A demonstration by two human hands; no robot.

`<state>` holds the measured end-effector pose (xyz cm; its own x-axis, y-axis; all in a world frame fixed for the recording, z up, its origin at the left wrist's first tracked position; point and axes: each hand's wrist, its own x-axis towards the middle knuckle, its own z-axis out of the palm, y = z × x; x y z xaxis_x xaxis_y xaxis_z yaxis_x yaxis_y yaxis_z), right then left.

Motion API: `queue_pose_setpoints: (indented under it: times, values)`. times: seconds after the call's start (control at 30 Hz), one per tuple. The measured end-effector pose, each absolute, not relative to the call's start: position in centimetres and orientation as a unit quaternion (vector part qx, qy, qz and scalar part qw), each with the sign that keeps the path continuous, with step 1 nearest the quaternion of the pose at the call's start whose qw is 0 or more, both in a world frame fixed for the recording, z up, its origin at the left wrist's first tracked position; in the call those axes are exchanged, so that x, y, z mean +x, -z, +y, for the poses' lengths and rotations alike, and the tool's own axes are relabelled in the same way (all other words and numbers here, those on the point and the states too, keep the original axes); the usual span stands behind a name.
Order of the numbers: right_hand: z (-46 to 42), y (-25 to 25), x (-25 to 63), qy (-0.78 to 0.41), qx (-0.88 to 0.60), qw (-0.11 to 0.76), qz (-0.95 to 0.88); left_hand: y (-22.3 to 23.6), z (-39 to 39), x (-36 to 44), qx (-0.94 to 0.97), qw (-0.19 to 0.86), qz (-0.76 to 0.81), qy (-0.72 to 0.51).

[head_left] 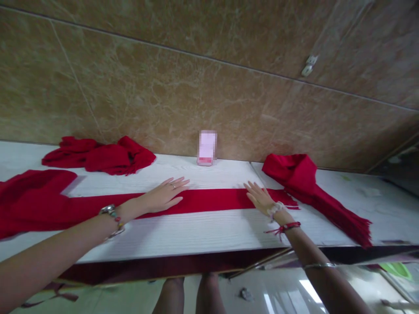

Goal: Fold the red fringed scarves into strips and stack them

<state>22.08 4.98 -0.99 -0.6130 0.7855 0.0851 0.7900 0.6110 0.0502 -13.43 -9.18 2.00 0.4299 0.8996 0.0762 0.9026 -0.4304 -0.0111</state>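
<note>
A long red scarf [212, 200] lies across the white tabletop [196, 231], its middle flat and narrow and its left part wider and bunched. My left hand [163, 196] rests palm down on it, fingers stretched out. Toward the fringed right end, my right hand [259, 197] also lies flat on the scarf with fingers spread. Just beyond that hand is a second red scarf [301, 179], folded over at the top, its fringe reaching the front edge. A crumpled red scarf [108, 156] sits at the back left.
A phone-like pink and white object [207, 148], blurred out, leans upright against the brown marbled wall [157, 87]. A white fitting [309, 65] is on the wall at upper right. Below the table's front edge are my legs, the shiny floor [262, 292] and a green basin [396, 270].
</note>
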Motion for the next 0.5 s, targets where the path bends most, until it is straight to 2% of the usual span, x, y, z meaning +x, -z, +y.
queue_pose_setpoints:
  times: [0.2,0.43,0.5]
  values:
    - [2.5,1.2,17.4,0.010,-0.345,0.011,-0.939,-0.9,-4.6,-6.5,-0.903,-0.023,-0.428,0.032]
    - [6.8,1.8,27.5,0.035,-0.487,0.011,-0.872,0.2,-4.9,-7.2,-0.911,-0.025,-0.411,0.036]
    - [7.6,1.7,29.6,0.041,-0.485,0.029,-0.873,0.2,-4.8,-7.3,-0.908,-0.033,-0.415,0.041]
